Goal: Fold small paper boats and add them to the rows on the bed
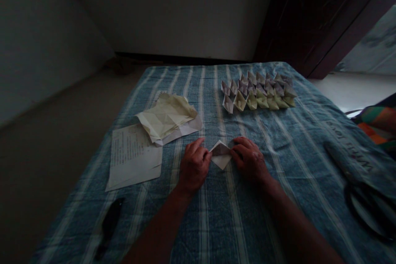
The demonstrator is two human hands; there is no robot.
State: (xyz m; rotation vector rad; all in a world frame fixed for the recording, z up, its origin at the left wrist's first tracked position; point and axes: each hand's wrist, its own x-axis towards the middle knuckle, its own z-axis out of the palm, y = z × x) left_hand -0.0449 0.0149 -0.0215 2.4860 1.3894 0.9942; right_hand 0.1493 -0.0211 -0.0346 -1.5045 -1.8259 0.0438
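A small folded piece of white paper (221, 161), diamond-shaped with a raised upper flap, lies between my hands in the middle of the table. My left hand (194, 165) pinches its left corner between thumb and forefinger. On the opposite side, my right hand (248, 157) pinches the right corner the same way. Beyond my right hand stand several folded paper boats (251, 101) in close rows, some white or greyish, the front ones partly yellowish. Creased yellowish paper sheets (168, 116) are piled past my left hand.
Printed white sheets (136, 156) lie at the left table edge. Near the front left is a dark object (111, 220) I cannot identify. Large black-handled scissors (355, 185) rest at the right. A striped blue cloth (213, 222) covers the table; colourful fabric (379, 121) shows beyond its right edge.
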